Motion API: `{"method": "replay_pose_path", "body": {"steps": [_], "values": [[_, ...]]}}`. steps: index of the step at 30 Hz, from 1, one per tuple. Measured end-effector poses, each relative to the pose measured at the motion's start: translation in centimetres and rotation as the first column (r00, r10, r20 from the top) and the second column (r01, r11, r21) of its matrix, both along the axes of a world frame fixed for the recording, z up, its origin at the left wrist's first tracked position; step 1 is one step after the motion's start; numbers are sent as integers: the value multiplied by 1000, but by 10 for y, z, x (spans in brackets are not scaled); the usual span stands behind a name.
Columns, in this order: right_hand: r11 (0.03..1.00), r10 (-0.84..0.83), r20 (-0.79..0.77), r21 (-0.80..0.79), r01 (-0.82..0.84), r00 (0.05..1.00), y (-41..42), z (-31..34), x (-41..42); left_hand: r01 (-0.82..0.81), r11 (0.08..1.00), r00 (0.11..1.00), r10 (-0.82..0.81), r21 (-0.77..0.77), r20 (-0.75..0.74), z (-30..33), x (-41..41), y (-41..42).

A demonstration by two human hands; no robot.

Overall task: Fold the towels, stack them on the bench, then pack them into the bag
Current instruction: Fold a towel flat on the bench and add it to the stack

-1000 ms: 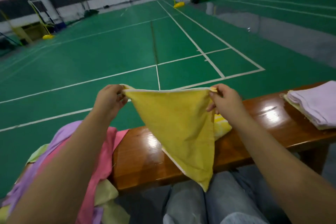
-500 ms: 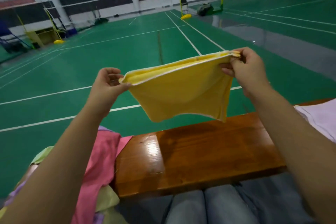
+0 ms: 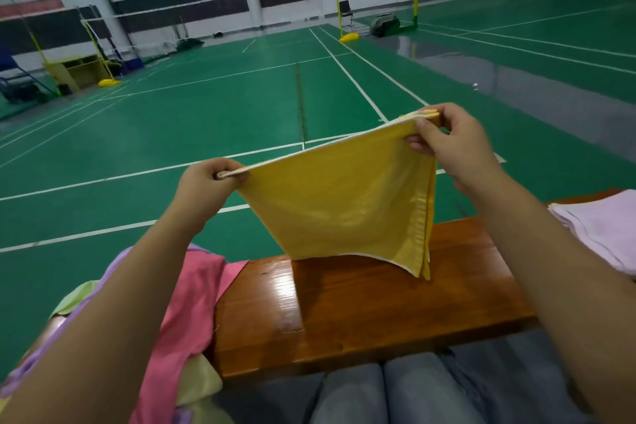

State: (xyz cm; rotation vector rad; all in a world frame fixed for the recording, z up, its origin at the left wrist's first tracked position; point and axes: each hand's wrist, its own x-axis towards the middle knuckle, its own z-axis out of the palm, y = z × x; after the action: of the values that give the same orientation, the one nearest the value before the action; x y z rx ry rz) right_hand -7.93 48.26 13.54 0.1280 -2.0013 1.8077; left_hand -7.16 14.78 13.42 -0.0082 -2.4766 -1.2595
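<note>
I am watching the yellow towel [image 3: 347, 203] being held up in the air over the bench [image 3: 361, 306], already doubled, with both layers meeting along its top edge. The left hand [image 3: 206, 186] is pinching the left top corner between thumb and fingers; the right hand [image 3: 454, 144] is pinching the right top corner, where the paired edges are showing. Each grip is therefore clenched on cloth, neither released. The right corner is sitting higher than the left, so the top edge is running at a slant. In my judgement the towel is being stretched taut to square its layers before a further fold, and it is hanging above the bare bench so it can be lowered flat there.

A folded lilac towel [image 3: 599, 227] is lying on the bench at the right, well apart from the yellow one; I take this as the start of the stack. Unfolded pink cloth [image 3: 192, 293], with lilac and pale green pieces beneath, is draping over the bench's left end, evidently awaiting its turn. No bag is showing in this view.
</note>
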Motion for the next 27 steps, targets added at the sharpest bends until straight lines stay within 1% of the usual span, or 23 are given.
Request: {"method": "replay_pose_path", "body": {"steps": [4, 7, 14, 18, 19, 22, 25, 26, 27], "values": [[1000, -14, 3, 26, 14, 1000, 3, 1, -1, -3, 998, 1000, 2, 70, 21, 6, -2, 0], [1000, -3, 22, 18, 3, 1000, 4, 4, -4, 7, 997, 1000, -9, 77, 21, 11, -3, 0], [1000, 4, 20, -30, -3, 1000, 6, 17, -3, 28, 1000, 999, -29, 5, 31, 24, -3, 4], [1000, -4, 13, -11, 5, 1000, 14, 21, 4, 33, 997, 997, -29, -63, 72, 29, 0, -1], [1000, -27, 13, 10, 26, 1000, 16, 21, 5, 51, 997, 996, -47, -55, 81, 30, 2, -3], [992, -102, 22, 78, 100, 995, 19, 21, 7, 132, 990, 988, -136, 45, 80, 31, 10, -8], [991, -117, 18, 63, 116, 993, 20, 19, 11, 185, 980, 979, -190, 74, 75, 29, 14, -12], [992, -118, 11, 46, 117, 993, 20, 21, 13, 202, 973, 975, -210, 109, 68, 30, 15, -13], [993, -117, 1, 25, 117, 993, 21, 23, 15, 227, 957, 970, -239, 182, 45, 32, 16, -14]]}}
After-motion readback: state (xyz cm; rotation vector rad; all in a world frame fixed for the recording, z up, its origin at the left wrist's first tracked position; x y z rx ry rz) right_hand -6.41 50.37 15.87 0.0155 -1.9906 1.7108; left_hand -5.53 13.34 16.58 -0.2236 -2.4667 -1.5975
